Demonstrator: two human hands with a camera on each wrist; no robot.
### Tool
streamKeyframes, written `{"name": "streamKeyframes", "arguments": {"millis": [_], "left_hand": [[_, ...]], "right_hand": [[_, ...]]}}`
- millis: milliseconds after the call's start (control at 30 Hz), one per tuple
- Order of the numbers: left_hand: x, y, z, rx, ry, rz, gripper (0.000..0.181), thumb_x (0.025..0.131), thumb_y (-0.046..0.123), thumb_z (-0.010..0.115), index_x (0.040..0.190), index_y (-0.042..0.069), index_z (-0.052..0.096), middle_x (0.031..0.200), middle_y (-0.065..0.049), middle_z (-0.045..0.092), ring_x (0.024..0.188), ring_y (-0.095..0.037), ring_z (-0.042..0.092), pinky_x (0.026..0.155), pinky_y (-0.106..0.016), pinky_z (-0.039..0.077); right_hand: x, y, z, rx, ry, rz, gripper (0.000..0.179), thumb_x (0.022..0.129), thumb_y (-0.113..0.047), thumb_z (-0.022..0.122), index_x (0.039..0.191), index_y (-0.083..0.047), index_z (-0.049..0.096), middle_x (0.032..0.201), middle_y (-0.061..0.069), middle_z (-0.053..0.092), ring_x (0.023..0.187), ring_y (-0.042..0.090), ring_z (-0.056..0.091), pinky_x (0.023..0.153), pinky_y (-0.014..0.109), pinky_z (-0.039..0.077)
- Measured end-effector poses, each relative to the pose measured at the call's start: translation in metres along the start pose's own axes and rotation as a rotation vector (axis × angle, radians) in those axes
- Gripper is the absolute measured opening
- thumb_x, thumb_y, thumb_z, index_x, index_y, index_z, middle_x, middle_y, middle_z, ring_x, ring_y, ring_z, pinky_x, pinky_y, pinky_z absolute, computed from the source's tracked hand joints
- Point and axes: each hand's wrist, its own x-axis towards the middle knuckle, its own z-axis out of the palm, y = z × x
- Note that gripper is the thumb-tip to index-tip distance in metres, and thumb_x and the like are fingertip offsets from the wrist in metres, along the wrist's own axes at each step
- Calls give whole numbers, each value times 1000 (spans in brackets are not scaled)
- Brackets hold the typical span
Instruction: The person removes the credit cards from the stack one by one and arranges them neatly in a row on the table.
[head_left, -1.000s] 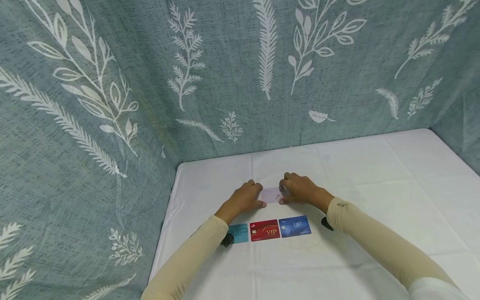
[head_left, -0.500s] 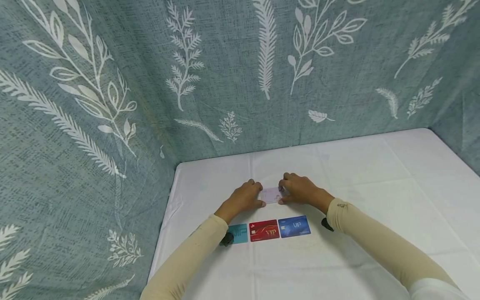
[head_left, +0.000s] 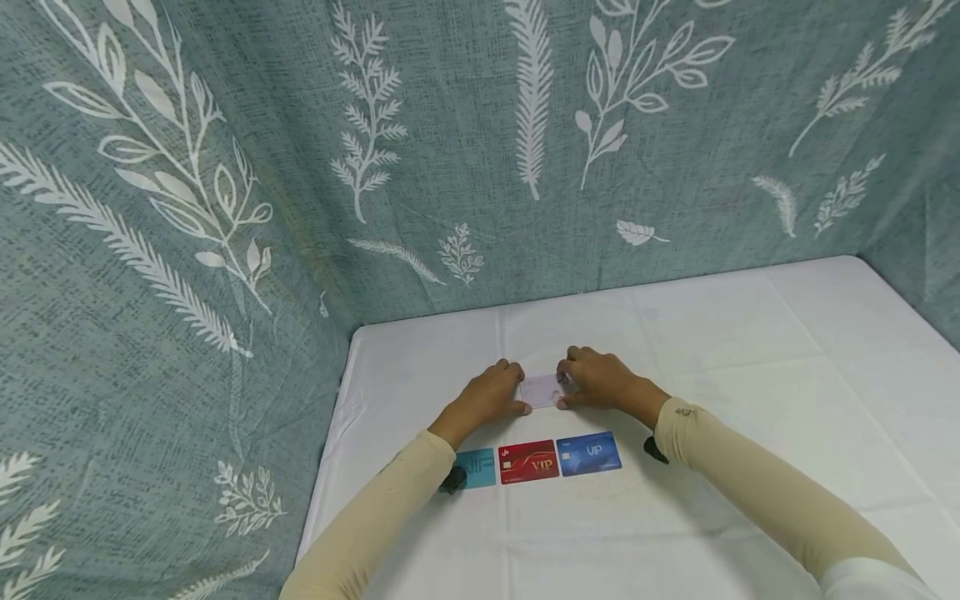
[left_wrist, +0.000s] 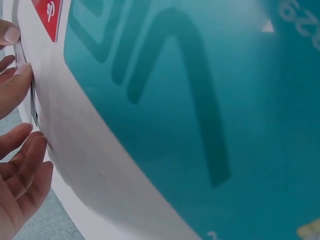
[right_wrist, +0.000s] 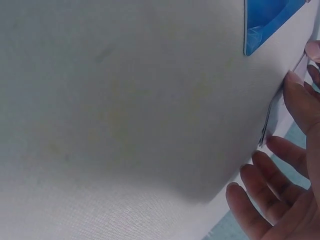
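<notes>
In the head view a pale pink card point(head_left: 540, 390) lies low over the white tabletop, long side across. My left hand point(head_left: 487, 395) pinches its left end, thumb at the near edge and fingers at the far side. At the other end my right hand point(head_left: 600, 379) grips it the same way, covering its right corners. The left wrist view shows the left hand point(left_wrist: 22, 175) beside the card's thin edge, the other fingers loosely bent. In the right wrist view the right hand point(right_wrist: 290, 185) has its thumb at the card's near edge.
Nearer the body lie a teal card point(head_left: 482, 467), a red VIP card point(head_left: 528, 461) and a blue VIP card point(head_left: 589, 452) in a row. The left wrist and its black camera point(head_left: 454, 479) overlap the teal one. A green-blue leaf-patterned cloth point(head_left: 480, 167) hangs behind the white table point(head_left: 750, 375).
</notes>
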Motion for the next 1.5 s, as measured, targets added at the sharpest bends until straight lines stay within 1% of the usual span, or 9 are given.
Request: {"name": "streamKeyframes", "arguments": {"millis": [300, 467, 633, 800, 1000, 1233, 1500], "left_hand": [[-4, 2, -2, -69, -3, 8, 58, 89, 31, 78, 134, 3, 56, 120, -10, 61, 106, -21, 60, 102, -37, 50], [-5, 2, 0, -83, 7, 8, 58, 89, 30, 78, 135, 3, 56, 120, -10, 62, 106, -21, 59, 103, -35, 50], [-5, 1, 2, -103, 19, 0, 58, 88, 30, 79, 134, 4, 56, 121, -10, 62, 107, -21, 59, 104, -35, 50], [-5, 1, 4, -124, 11, -12, 59, 88, 29, 79, 135, 3, 55, 123, -10, 61, 108, -21, 58, 105, -36, 49], [-7, 2, 4, -124, 8, -9, 60, 89, 28, 78, 138, 3, 54, 126, -11, 60, 112, -22, 58, 106, -36, 49], [-9, 2, 3, -105, 25, 20, 64, 88, 28, 79, 140, 4, 53, 129, -12, 60, 118, -24, 57, 106, -37, 48], [-10, 2, 3, -69, 43, 36, 63, 87, 29, 80, 139, 5, 54, 129, -11, 60, 118, -23, 57, 106, -35, 48]], "right_hand": [[-2, -1, 1, -14, 14, -1, 54, 82, -44, 81, 121, -9, 68, 106, 9, 65, 86, 18, 60, 74, 35, 58], [-3, -1, 2, -2, 14, -1, 54, 82, -44, 81, 121, -9, 68, 102, 8, 65, 82, 16, 58, 72, 33, 57], [-3, -2, 3, 9, 14, 3, 54, 82, -43, 82, 121, -10, 68, 102, 8, 66, 82, 16, 59, 74, 34, 58], [-3, -3, 3, 13, 8, 2, 53, 82, -43, 82, 121, -10, 67, 102, 8, 66, 82, 16, 59, 74, 34, 58], [-4, -4, 4, 17, 19, -2, 50, 83, -42, 81, 119, -10, 68, 100, 7, 65, 81, 15, 58, 73, 33, 58], [-6, -2, 5, 11, 65, -30, 49, 81, -41, 83, 115, -9, 69, 96, 7, 64, 78, 15, 57, 68, 32, 57], [-4, -2, 6, 16, 39, -9, 53, 82, -45, 81, 119, -9, 68, 101, 7, 65, 83, 16, 60, 73, 34, 58]]}}
